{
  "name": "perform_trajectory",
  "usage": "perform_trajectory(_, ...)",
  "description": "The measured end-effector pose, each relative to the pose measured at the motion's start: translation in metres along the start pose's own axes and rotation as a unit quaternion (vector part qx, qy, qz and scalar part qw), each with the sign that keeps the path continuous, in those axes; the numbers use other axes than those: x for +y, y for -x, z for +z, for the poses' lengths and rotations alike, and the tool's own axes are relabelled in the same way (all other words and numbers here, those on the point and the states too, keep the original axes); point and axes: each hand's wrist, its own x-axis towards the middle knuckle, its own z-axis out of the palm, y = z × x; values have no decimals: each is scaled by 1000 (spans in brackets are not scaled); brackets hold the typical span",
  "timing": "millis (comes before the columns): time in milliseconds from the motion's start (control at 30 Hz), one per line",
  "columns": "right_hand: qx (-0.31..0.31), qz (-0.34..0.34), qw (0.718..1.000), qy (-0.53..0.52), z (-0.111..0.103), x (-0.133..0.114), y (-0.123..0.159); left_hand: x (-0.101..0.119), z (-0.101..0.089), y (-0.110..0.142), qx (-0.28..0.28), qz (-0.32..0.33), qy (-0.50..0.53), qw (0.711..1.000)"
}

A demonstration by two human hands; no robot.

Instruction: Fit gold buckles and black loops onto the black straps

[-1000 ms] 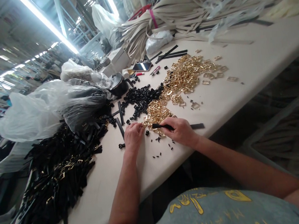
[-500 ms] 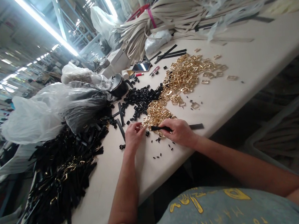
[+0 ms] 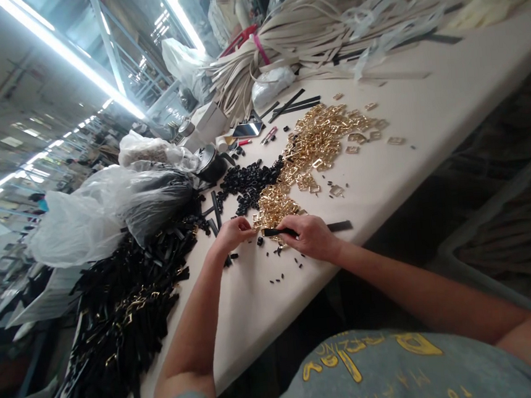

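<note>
My right hand (image 3: 313, 237) is closed round a black strap (image 3: 341, 225). The strap's near end sticks out to the left of the fingers, with a small gold glint at its tip, and its other end shows beyond the hand. Just left of that tip is my left hand (image 3: 234, 234), its fingers curled together; whatever they may pinch is too small or hidden to make out. Gold rectangular buckles (image 3: 278, 204) lie heaped right behind both hands. Small black loops (image 3: 251, 181) form a pile beyond my left hand. Tiny black bits (image 3: 277, 279) are scattered in front.
A large heap of black straps with gold buckles (image 3: 131, 310) covers the table's left side, beside plastic bags (image 3: 77, 225). Farther back are a lidded pot (image 3: 211, 163), a phone (image 3: 247, 129) and bundled beige straps (image 3: 297, 32). The table edge (image 3: 387, 213) runs diagonally along the right. A person (image 3: 226, 16) is at the back.
My left hand has drawn a little to the left, away from the strap's tip. My right hand keeps its hold on the black strap. The camera view has shifted slightly.
</note>
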Motion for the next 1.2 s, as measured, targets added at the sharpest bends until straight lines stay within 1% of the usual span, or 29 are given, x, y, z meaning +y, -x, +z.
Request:
perform_trajectory(100, 1, 6, 1000, 5, 1, 1, 0, 4, 4, 13, 38, -22, 97, 994)
perform_trajectory(167, 10, 19, 1000, 12, 2, 3, 0, 14, 7, 25, 66, -22, 183, 981)
perform_trajectory(267, 32, 44, 998, 24, 4, 4, -1, 34, 16, 42, 98, -12, 313, 944)
perform_trajectory(367, 38, 48, 998, 21, 4, 3, -1, 51, 29, 51, 114, 0, 407, 906)
perform_trajectory(433, 36, 38, 999, 12, 4, 2, -1, 58, 38, 51, 112, 1, 460, 881)
perform_trajectory(533, 42, 18, 999, 6, 3, 2, 0, 61, 51, 47, 114, -11, 537, 836)
perform_trajectory(633, 52, 9, 999, 8, 2, 2, 0, 60, 61, 41, 117, -45, 601, 789)
perform_trajectory(733, 56, 9, 998, 6, 3, 3, 1, 59, 69, 38, 100, -75, 640, 759)
perform_trajectory(800, 55, 16, 998, 3, 3, 4, 1, 60, 72, 37, 85, -79, 654, 748)
perform_trajectory(867, 51, 25, 998, 0, 2, 3, 1, 60, 74, 38, 73, -76, 661, 743)
perform_trajectory(1067, 32, 44, 998, 9, 1, 0, -1, 55, 75, 42, 63, -55, 662, 745)
perform_trajectory(1133, 28, 46, 998, 15, 2, 1, -1, 54, 77, 44, 42, -45, 659, 750)
perform_trajectory(1200, 22, 38, 999, 21, 2, 2, -1, 56, 81, 44, 24, -32, 640, 767)
